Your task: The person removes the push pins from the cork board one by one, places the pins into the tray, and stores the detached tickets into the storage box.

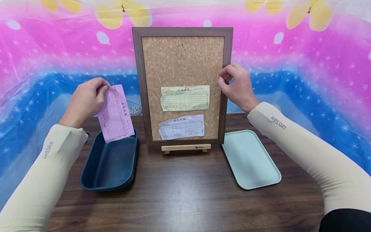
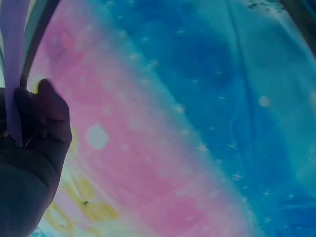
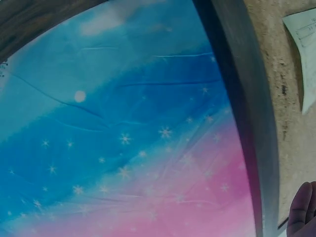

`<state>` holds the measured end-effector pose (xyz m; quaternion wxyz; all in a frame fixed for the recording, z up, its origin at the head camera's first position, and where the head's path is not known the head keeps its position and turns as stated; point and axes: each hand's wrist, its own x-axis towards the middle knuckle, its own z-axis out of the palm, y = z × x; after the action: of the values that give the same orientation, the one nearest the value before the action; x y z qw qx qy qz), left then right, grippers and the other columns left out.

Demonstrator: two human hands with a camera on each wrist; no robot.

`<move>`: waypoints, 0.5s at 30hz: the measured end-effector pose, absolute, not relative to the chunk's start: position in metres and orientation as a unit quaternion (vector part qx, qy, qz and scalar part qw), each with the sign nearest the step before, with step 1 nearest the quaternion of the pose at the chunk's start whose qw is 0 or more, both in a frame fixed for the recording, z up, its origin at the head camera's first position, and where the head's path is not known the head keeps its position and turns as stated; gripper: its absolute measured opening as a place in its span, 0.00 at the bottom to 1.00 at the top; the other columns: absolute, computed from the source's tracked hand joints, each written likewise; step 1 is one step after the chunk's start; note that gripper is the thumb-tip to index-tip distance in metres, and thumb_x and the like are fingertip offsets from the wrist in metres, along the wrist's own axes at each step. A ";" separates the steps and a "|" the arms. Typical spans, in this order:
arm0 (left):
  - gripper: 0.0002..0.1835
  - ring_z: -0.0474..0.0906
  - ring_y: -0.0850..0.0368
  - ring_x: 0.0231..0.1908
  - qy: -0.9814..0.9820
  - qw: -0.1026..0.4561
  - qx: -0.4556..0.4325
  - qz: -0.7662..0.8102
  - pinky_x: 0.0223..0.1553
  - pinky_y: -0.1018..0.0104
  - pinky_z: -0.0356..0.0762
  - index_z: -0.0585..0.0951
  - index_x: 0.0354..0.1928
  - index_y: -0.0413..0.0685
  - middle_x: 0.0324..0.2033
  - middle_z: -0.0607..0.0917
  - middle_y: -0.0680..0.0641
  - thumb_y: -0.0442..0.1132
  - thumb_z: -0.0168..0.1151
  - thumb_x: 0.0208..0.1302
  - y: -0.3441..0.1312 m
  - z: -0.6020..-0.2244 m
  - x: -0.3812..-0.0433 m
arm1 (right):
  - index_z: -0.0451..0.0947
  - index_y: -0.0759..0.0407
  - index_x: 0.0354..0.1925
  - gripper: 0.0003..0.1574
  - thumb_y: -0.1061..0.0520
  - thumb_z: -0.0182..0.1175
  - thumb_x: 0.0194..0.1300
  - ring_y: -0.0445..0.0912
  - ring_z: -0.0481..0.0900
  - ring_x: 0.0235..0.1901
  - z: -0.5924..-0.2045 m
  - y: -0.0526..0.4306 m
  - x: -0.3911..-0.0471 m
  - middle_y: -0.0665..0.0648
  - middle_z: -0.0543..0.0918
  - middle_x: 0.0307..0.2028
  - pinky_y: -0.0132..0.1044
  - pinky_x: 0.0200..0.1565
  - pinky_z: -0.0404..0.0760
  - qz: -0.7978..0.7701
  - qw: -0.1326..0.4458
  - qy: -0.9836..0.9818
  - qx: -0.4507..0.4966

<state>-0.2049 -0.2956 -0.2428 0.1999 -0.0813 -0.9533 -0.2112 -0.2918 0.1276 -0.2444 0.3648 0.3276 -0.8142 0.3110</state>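
Observation:
My left hand (image 1: 87, 101) pinches the top edge of a pink printed receipt slip (image 1: 116, 112), which hangs over a dark blue bin (image 1: 108, 185). The left wrist view shows the slip (image 2: 12, 74) nearly edge-on between thumb and fingers (image 2: 52, 106). My right hand (image 1: 239, 85) is raised at the right side of a framed cork board (image 1: 185, 61), fingers curled and thumb close to the index finger; nothing shows between the tips. On the cork, a yellow-green slip (image 1: 185, 100) hangs by a pink pin (image 1: 190, 89), above a bluish-white slip (image 1: 182, 129) with a white pin (image 1: 190, 118).
The board leans upright on a small wooden stand (image 1: 185, 148). A pale mint tray (image 1: 252, 158) lies to its right on the dark wooden table (image 1: 179, 199). A pink and blue patterned cloth (image 1: 52, 51) hangs behind and around the table.

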 end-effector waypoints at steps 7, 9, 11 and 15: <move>0.12 0.68 0.48 0.29 -0.968 0.121 -0.089 -0.202 0.28 0.58 0.65 0.72 0.42 0.43 0.36 0.73 0.41 0.40 0.42 0.65 -0.307 -0.268 -0.208 | 0.74 0.59 0.26 0.02 0.62 0.54 0.52 0.42 0.71 0.25 -0.254 0.139 -0.294 0.52 0.72 0.25 0.34 0.31 0.71 0.311 0.372 -0.816 0.315; 0.11 0.68 0.48 0.28 -0.970 0.106 -0.099 -0.197 0.26 0.59 0.66 0.73 0.42 0.42 0.34 0.74 0.41 0.39 0.42 0.65 -0.310 -0.276 -0.209 | 0.75 0.59 0.26 0.02 0.62 0.55 0.52 0.42 0.71 0.26 -0.256 0.143 -0.294 0.52 0.73 0.26 0.34 0.31 0.70 0.310 0.378 -0.815 0.311; 0.10 0.68 0.50 0.26 -0.970 0.101 -0.108 -0.193 0.25 0.60 0.66 0.73 0.40 0.43 0.32 0.74 0.42 0.38 0.42 0.65 -0.311 -0.284 -0.209 | 0.75 0.60 0.27 0.03 0.61 0.56 0.52 0.42 0.71 0.26 -0.258 0.147 -0.294 0.51 0.73 0.26 0.34 0.31 0.70 0.313 0.385 -0.812 0.307; 0.10 0.68 0.51 0.25 -0.971 0.082 -0.114 -0.192 0.23 0.61 0.65 0.74 0.38 0.44 0.29 0.75 0.44 0.37 0.42 0.65 -0.314 -0.300 -0.209 | 0.75 0.59 0.27 0.02 0.61 0.55 0.52 0.41 0.71 0.25 -0.261 0.153 -0.293 0.52 0.73 0.25 0.33 0.30 0.69 0.314 0.394 -0.809 0.303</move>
<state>-0.2088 -0.3140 -0.3000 0.0818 -0.1143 -0.9712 -0.1923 -0.2931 0.1529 -0.2608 0.3936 0.3029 -0.8091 0.3140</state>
